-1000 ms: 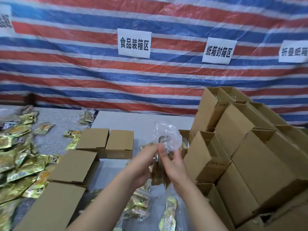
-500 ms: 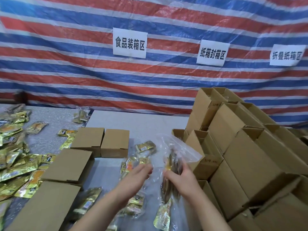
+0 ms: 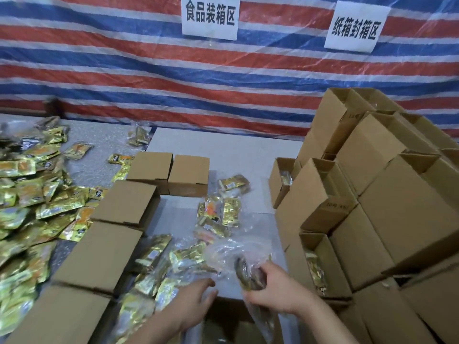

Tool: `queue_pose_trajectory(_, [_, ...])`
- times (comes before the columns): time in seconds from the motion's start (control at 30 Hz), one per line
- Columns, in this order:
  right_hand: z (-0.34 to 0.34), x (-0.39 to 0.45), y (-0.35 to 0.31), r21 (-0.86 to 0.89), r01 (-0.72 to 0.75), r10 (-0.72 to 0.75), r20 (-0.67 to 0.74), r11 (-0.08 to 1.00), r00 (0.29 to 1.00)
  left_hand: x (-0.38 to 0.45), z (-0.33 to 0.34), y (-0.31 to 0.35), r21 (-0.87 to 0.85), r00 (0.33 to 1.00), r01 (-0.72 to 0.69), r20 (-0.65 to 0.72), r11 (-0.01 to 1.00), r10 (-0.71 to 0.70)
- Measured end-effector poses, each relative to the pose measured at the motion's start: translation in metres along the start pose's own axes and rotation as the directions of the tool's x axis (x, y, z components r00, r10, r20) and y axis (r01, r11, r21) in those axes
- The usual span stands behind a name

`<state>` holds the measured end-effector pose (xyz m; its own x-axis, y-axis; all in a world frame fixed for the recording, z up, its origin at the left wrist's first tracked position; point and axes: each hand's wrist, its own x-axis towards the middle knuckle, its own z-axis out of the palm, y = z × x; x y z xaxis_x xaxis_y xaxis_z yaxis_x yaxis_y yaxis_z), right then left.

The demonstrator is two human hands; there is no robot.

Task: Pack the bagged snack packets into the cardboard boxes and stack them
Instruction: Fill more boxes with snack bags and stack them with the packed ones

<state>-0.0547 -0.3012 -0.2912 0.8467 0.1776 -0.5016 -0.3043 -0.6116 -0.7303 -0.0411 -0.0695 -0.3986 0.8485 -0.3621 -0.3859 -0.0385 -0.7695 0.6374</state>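
A red, white and blue striped tarp (image 3: pixel 124 78) hangs as the back wall from nine o'clock round to three, with two white paper signs (image 3: pixel 210 17) in black characters pinned at about twelve and one o'clock. Below it runs a grey speckled table (image 3: pixel 104 142), with a pale sheet (image 3: pixel 223 150) laid over its middle. Loose gold snack packets (image 3: pixel 32 194) are heaped at nine o'clock, closed cardboard boxes (image 3: pixel 126 202) line up from eleven down to seven, and a tall stack of open boxes (image 3: pixel 372 194) fills three to five o'clock. At six o'clock the right hand (image 3: pixel 278 291) grips a clear bag of packets (image 3: pixel 244 266), fingers curled round its neck, just above an open box (image 3: pixel 223 319) at the table's near edge. The left hand (image 3: pixel 196 301) reaches beside it with fingers loosely extended and blurred, touching the crinkled plastic; I cannot tell whether it grips anything. More bagged packets (image 3: pixel 218 212) lie in the centre of the sheet.
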Motion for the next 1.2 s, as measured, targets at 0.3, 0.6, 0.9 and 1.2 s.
queue_pose_trajectory(0.3, [0.031, 0.018, 0.032, -0.437, 0.077, 0.085, 0.339, 0.896, 0.937, -0.001, 0.014, -0.016, -0.111, 0.992, -0.087, 0.086, 0.99, 0.097])
queue_pose_trajectory(0.6, [0.091, 0.066, 0.048, -0.645, 0.214, 0.172, 0.481, 0.734, 0.86, 0.005, 0.029, -0.01, -0.193, 0.995, 0.023, -0.09, 0.981, -0.041])
queue_pose_trajectory(0.9, [0.099, 0.072, 0.073, -0.496, 0.072, 0.153, 0.399, 0.866, 0.904, 0.004, 0.027, -0.012, -0.147, 0.996, -0.029, -0.083, 0.989, 0.016])
queue_pose_trajectory(1.2, [0.136, 0.081, 0.062, -0.481, -0.107, 0.354, 0.46, 0.87, 0.814, 0.003, 0.034, -0.013, -0.132, 0.994, -0.044, -0.1, 0.99, 0.031])
